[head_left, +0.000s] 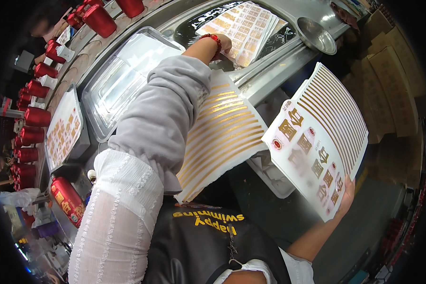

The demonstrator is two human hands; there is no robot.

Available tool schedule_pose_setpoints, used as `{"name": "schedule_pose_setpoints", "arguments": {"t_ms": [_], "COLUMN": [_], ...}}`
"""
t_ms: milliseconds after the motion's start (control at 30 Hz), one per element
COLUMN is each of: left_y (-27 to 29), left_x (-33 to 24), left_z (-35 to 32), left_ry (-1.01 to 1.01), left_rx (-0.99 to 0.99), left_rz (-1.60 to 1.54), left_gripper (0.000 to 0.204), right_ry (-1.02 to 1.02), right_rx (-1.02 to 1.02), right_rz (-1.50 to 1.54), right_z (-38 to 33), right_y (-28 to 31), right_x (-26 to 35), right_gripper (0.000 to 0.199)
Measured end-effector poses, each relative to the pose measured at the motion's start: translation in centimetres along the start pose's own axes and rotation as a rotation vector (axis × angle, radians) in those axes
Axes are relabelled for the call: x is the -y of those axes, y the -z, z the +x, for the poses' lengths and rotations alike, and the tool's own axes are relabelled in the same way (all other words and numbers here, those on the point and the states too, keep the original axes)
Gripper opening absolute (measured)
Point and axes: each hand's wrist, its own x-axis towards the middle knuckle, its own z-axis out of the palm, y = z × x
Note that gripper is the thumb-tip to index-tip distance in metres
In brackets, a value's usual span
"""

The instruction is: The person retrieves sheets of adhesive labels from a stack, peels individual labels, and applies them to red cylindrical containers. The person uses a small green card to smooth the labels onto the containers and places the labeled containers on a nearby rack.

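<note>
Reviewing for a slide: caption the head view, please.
Left hand at gold-printed sheets; right hand holding a printed stack.

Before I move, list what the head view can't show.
Head view:
Left hand: fingertips too small to tell apart.
Right hand: most fingers hidden behind the held sheets.
Striped sheet: left part covered by the grey sleeve.
White tray: partly hidden by the held sheets.

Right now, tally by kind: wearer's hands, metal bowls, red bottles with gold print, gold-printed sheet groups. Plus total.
Hands: 2 (left hand, right hand)
Metal bowl: 1
Gold-printed red bottle: 1
Sheet groups: 4 (fanned sheets by the left hand; printed stack in the right; striped sheet, centre; far-left sheets)
Total: 8
Plain red containers: too crowded to count.
</note>
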Motion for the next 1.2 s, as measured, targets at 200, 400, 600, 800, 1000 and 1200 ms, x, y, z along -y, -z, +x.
{"name": "schedule_pose_setpoints", "arguments": {"t_ms": [200,400,600,800,1000,1200], "left_y": [3.2,4.5,4.0,7.8,14.2,18.3], "left_x": [-1.1,-1.8,-2.9,-1.9,3.8,0.6], "left_z": [2.1,4.8,2.1,3.0,2.0,-13.3], "left_ry": [-0.339,-0.184,-0.152,-0.362,-0.431,-0.732], "left_rx": [0.025,-0.188,-0.343,-0.337,-0.594,-0.856], "left_rz": [0.499,0.129,0.507,0.727,1.344,1.12], "left_gripper": [0.019,0.019,0.038,0.038,0.02,0.016], "right_ry": [0.013,0.037,0.062,-0.025,-0.118,0.023], "right_rx": [0.035,0.025,-0.01,0.206,0.407,0.46], "right_rz": [-0.012,-0.032,-0.071,0.051,0.092,0.009], "right_z": [0.1,0.0,0.2,1.0,4.0,12.9], "right_y": [-0.2,-0.4,-0.5,-3.7,-15.0,-26.6], "right_x": [0.4,0.5,0.7,2.5,0.3,-3.2], "right_gripper": [0.052,0.051,0.048,0.047,0.044,0.04]}}
